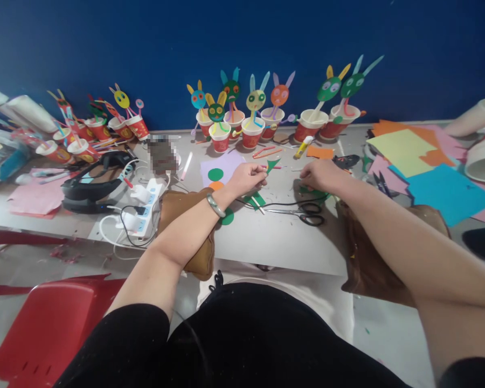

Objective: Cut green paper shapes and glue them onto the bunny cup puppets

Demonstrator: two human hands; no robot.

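My left hand (pixel 250 179), with a bracelet at the wrist, pinches a small pointed green paper piece (pixel 272 166) above the table. My right hand (pixel 318 177) rests low over the table, fingers curled down beside some green paper (pixel 313 191); whether it grips anything is hidden. Between and below the hands lie black-handled scissors (pixel 311 213), a green strip (pixel 255 200) and a thin white stick (pixel 257 205). Green circles (pixel 215 174) and an orange one (pixel 216 186) lie on or near purple paper (pixel 226 161) left of my left hand.
Red cups (pixel 251 134) with paper animal faces stand along the blue wall. Brown cushions (pixel 186 210) flank the work area. At left are a power strip (pixel 151 210) and a black headset (pixel 92 183); at right, coloured paper sheets (pixel 448 191). A glue stick (pixel 303 146) lies behind my right hand.
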